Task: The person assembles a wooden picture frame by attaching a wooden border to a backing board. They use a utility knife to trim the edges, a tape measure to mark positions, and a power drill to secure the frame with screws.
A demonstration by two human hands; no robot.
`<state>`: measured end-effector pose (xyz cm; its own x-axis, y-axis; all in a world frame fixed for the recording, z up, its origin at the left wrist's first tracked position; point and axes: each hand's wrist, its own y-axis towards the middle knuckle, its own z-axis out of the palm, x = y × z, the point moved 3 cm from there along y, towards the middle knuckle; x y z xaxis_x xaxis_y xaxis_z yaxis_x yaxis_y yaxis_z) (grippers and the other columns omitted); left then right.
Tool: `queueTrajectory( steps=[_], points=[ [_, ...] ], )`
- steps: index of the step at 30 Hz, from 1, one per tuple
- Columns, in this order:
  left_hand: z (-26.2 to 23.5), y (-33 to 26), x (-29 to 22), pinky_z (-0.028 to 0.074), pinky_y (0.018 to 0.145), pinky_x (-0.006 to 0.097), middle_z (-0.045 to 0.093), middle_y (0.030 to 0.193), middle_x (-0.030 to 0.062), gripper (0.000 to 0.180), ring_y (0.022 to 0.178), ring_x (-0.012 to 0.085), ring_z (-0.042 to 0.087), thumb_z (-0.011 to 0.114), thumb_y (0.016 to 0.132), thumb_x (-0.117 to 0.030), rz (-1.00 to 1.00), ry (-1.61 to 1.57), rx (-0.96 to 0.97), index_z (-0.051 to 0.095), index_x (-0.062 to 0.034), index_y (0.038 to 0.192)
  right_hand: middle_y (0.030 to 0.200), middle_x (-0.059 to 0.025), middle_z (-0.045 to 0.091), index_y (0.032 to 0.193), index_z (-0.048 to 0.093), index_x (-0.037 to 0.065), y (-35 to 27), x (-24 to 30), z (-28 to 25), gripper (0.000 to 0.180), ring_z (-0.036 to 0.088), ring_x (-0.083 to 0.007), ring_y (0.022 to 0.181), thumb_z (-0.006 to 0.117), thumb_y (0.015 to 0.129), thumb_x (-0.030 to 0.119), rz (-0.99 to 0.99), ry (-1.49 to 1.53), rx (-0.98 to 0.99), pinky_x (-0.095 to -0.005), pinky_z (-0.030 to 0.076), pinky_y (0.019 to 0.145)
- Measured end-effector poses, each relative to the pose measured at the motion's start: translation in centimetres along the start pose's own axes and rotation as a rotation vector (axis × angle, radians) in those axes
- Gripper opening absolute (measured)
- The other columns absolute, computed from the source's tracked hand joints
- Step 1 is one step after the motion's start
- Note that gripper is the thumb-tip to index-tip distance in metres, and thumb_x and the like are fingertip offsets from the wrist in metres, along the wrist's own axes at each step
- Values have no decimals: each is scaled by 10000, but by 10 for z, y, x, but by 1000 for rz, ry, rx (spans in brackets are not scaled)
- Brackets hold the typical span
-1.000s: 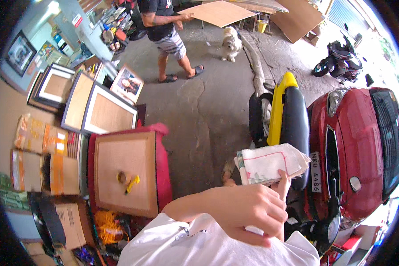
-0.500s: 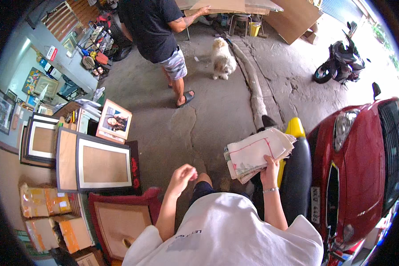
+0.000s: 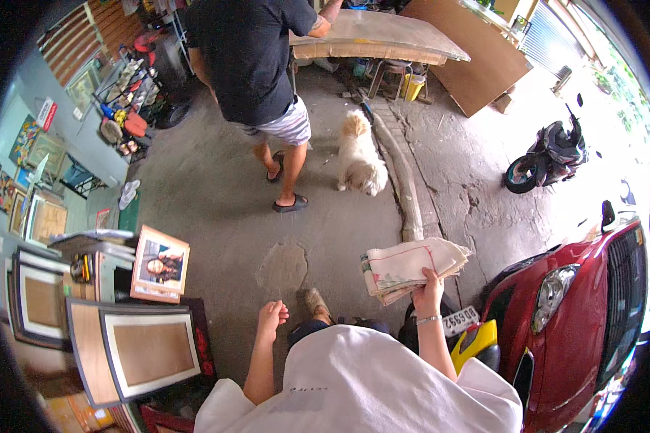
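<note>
Right of centre in the frame, the person's right hand (image 3: 427,291) grasps a stack of folded white cloths (image 3: 404,263) by its near edge; the left hand (image 3: 271,317), lower centre, has its fingers curled inward. A shaggy dog (image 3: 361,155) stands at upper centre, near a co-worker (image 3: 245,58) in dark top; a red car (image 3: 588,310) sits lower right
</note>
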<state>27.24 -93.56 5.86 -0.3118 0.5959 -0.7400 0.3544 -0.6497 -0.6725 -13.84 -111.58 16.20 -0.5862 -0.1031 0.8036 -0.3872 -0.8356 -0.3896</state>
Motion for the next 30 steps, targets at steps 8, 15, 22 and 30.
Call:
queueTrajectory(
  steps=[8,15,22,30],
  points=[
    [10,166,-172,476,614,251,664,817,5,245,709,102,630,576,994,-309,74,99,11,625,-90,895,1048,-93,623,1202,530,29,104,-11,104,397,646,-241,925,598,819,-48,-21,183,-147,-358,570,783],
    [50,280,-234,485,602,262,666,817,11,264,707,102,630,583,993,-321,41,102,-40,617,-87,875,937,-13,603,1119,536,92,254,3,193,326,627,-167,790,619,826,-22,-47,116,-235,-295,548,650],
    [56,344,-187,523,649,330,684,885,92,315,758,199,660,577,976,-338,-220,332,9,643,-32,941,990,-33,601,1205,516,113,449,-33,272,423,624,-168,799,618,815,-16,-4,43,-225,-293,545,612],
    [101,371,-226,524,671,341,685,870,92,306,749,203,657,566,978,-316,-235,278,-137,659,-25,964,1133,-69,582,1296,509,90,657,-8,480,513,584,-215,988,582,791,30,-169,102,36,-362,546,780]
  ],
)
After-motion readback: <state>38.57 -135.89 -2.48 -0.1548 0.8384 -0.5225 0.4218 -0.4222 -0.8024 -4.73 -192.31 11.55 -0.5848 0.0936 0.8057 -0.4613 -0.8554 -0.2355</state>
